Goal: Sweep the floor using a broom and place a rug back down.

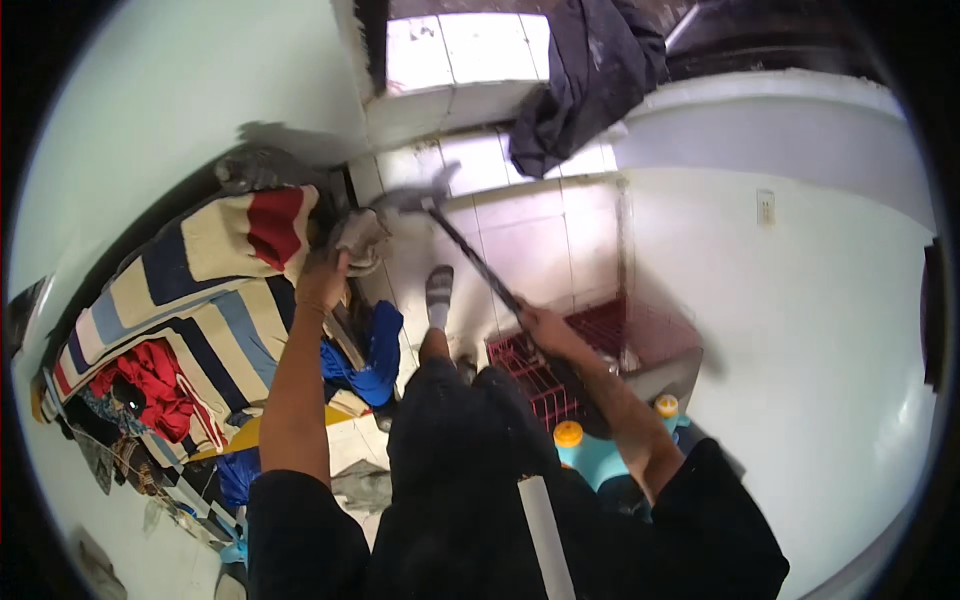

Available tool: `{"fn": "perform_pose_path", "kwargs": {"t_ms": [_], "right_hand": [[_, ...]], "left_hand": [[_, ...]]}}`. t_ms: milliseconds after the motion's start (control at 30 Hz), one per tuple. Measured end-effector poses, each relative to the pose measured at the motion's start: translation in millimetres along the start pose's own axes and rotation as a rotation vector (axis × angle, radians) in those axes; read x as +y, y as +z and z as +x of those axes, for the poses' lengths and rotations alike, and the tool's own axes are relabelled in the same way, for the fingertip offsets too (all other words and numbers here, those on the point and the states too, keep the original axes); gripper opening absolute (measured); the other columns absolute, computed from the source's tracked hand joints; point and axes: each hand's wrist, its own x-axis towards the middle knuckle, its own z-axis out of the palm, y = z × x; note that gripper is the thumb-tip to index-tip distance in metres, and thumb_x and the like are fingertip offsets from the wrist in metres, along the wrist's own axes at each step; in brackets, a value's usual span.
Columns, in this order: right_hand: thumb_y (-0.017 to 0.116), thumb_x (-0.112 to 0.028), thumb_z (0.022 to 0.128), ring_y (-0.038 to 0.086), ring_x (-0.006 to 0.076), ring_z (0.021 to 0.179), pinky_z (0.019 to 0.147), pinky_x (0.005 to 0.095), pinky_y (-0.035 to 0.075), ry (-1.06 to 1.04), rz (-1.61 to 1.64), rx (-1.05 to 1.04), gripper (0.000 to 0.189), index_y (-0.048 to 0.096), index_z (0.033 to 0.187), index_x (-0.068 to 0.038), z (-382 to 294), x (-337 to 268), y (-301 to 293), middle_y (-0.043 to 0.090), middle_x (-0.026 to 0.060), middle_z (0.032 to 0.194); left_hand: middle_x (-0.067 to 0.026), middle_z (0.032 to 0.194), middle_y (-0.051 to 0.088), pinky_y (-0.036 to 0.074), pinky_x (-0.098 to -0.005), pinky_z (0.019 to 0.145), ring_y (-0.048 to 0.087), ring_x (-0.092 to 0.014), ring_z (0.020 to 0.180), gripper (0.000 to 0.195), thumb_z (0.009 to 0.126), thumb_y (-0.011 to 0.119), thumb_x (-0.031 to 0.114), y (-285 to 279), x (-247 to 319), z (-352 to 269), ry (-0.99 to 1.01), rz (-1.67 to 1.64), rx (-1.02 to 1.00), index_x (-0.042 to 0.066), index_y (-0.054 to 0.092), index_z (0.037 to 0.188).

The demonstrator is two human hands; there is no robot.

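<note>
My left hand [322, 283] grips a crumpled greyish cloth [364, 236] beside the sofa-like seat covered with a striped blanket [247, 322]. Its fingers are partly hidden by the cloth. My right hand [546, 328] is closed around a dark pole [480, 266], which slants up and left to a pale end near the tiled step. The far end of the pole is blurred, so I cannot tell what tool it is. A pink wire cage [540, 367] stands below and beside my right hand.
Red clothing [154, 382] lies on the blanket, and blue fabric [382, 352] hangs near its edge. A black cloth [581, 82] drapes over the raised ledge ahead. Turquoise containers with orange caps [568, 433] stand at my right. A grey cloth [362, 486] lies on the floor.
</note>
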Motion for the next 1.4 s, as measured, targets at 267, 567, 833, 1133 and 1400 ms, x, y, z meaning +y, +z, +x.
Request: {"fn": "perform_pose_path", "kwargs": {"t_ms": [267, 567, 833, 1133, 1400], "right_hand": [[0.035, -0.034, 0.095, 0.06, 0.0402, 0.093, 0.078, 0.0472, 0.048, 0.051, 0.1, 0.018, 0.043, 0.044, 0.126, -0.006, 7, -8, 26, 0.061, 0.0278, 0.095], [0.028, -0.04, 0.097, 0.059, 0.0232, 0.049, 0.048, 0.0387, 0.048, 0.214, 0.248, 0.077, 0.047, 0.042, 0.13, -0.009, 31, 53, -13, 0.054, 0.0146, 0.057], [0.028, -0.041, 0.098, 0.053, 0.0179, 0.039, 0.038, 0.0331, 0.045, 0.197, 0.142, 0.07, 0.05, 0.044, 0.132, -0.008, -1, 92, -35, 0.055, 0.0096, 0.057], [0.028, -0.041, 0.097, 0.064, 0.0378, 0.069, 0.066, 0.0455, 0.049, 0.017, 0.03, 0.14, 0.051, 0.043, 0.132, -0.006, -18, 116, -54, 0.062, 0.0262, 0.08], [0.036, -0.03, 0.095, 0.065, 0.0339, 0.063, 0.059, 0.0436, 0.052, 0.221, 0.193, 0.184, 0.041, 0.045, 0.129, -0.01, 11, 112, -109, 0.063, 0.0222, 0.074]], "left_hand": [[-0.0115, 0.099, 0.06, 0.047, -0.0386, 0.082, 0.059, -0.03, 0.09, 0.026, 0.081, 0.05, 0.014, 5, -3, -2, 0.237, 0.195, 0.134, 0.009, 0.051, 0.106], [-0.0104, 0.098, 0.06, 0.047, -0.0404, 0.079, 0.059, -0.03, 0.091, 0.035, 0.078, 0.054, 0.015, 7, -1, -4, 0.188, 0.225, 0.021, 0.009, 0.049, 0.112], [-0.0105, 0.092, 0.061, 0.048, -0.0409, 0.073, 0.058, -0.031, 0.085, 0.044, 0.069, 0.059, 0.008, -10, 24, -10, 0.244, 0.138, -0.004, 0.009, 0.051, 0.112], [-0.014, 0.087, 0.061, 0.047, -0.0442, 0.071, 0.057, -0.035, 0.081, 0.047, 0.067, 0.058, 0.002, -22, 105, -59, 0.181, -0.17, 0.309, 0.007, 0.051, 0.112], [-0.0198, 0.089, 0.062, 0.046, -0.0475, 0.074, 0.059, -0.038, 0.086, 0.039, 0.078, 0.054, 0.003, -20, 151, -70, -0.018, -0.238, 0.24, 0.006, 0.048, 0.116]]}}
